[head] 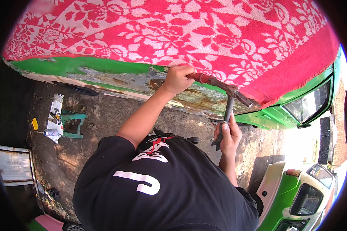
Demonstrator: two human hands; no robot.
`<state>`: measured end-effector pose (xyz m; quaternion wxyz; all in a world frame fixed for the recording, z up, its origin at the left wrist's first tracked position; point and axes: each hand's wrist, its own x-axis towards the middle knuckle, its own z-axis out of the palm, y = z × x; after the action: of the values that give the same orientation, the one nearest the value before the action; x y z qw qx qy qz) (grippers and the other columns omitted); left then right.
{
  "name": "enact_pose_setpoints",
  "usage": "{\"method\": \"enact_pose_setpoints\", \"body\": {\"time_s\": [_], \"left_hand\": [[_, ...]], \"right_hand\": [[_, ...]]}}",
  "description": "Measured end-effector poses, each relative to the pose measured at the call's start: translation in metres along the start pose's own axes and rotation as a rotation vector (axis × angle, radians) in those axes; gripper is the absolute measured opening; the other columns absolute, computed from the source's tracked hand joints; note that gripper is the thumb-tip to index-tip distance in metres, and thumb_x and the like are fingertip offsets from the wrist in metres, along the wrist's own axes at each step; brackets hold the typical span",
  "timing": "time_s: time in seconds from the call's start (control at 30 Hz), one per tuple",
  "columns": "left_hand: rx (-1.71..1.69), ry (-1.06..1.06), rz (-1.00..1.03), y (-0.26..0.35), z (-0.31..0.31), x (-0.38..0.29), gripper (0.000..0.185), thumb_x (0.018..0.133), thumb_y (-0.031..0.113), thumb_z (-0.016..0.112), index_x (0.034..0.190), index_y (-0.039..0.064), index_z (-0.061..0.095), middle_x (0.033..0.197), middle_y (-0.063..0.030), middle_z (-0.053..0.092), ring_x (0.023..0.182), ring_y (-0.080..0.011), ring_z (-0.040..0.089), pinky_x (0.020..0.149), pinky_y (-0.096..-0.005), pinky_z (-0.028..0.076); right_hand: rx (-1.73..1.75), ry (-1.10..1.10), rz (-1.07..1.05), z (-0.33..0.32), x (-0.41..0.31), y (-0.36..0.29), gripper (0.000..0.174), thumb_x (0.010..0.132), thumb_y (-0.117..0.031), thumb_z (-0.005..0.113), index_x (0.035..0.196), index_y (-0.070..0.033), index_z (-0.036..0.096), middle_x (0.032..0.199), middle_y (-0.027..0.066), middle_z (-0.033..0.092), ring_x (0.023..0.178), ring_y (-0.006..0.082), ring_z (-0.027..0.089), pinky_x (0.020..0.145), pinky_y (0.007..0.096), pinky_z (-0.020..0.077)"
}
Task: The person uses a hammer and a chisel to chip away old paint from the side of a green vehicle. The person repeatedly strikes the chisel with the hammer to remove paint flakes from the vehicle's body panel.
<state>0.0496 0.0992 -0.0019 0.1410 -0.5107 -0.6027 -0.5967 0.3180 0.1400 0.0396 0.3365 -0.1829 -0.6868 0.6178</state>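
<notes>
My left hand (179,78) is wrapped around the red grip of a hammer (215,82). The hammer's metal head reaches to the right, over the upper end of a grey metal bar tool (229,108). In the picture they meet; whether they touch, I cannot tell. My right hand (232,132) grips the lower part of that bar, which has a dark, flared end below the fingers. Beyond both hands is the side of a green vehicle (86,64), its paint stripped to grey and rusty metal (188,89). A red and white floral cloth (173,31) drapes over it.
A green plastic stool (80,124) stands on the ground at left, beside a printed sheet (56,112) and a spray can (50,132). A white and green vehicle (289,190) is at lower right. A framed panel (14,165) lies at far left.
</notes>
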Motion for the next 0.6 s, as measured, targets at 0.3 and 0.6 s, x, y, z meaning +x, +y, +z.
{"method": "enact_pose_setpoints", "body": {"time_s": [0.3,0.6], "left_hand": [[-0.035,0.015,-0.054,0.004,0.001,0.001,0.017,0.064,0.001,0.068,0.064,0.005,0.051,0.057,-0.0119,0.049,0.052,-0.0313,0.052,0.048,-0.0391,0.039],[0.045,-0.007,0.009,-0.002,-0.001,-0.005,0.012,0.062,0.002,0.068,0.068,0.006,0.058,0.061,-0.0107,0.055,0.055,-0.0294,0.057,0.049,-0.0385,0.043]], "right_hand": [[-0.262,0.008,0.135,0.004,0.008,0.001,0.045,0.093,-0.003,0.058,0.138,-0.002,0.049,0.066,-0.0003,0.054,0.056,0.0064,0.051,0.053,0.0224,0.0433],[-0.327,-0.045,0.029,-0.004,0.007,0.006,0.047,0.096,-0.010,0.055,0.141,-0.003,0.045,0.067,0.0015,0.054,0.057,0.0079,0.052,0.051,0.0230,0.0441]]}}
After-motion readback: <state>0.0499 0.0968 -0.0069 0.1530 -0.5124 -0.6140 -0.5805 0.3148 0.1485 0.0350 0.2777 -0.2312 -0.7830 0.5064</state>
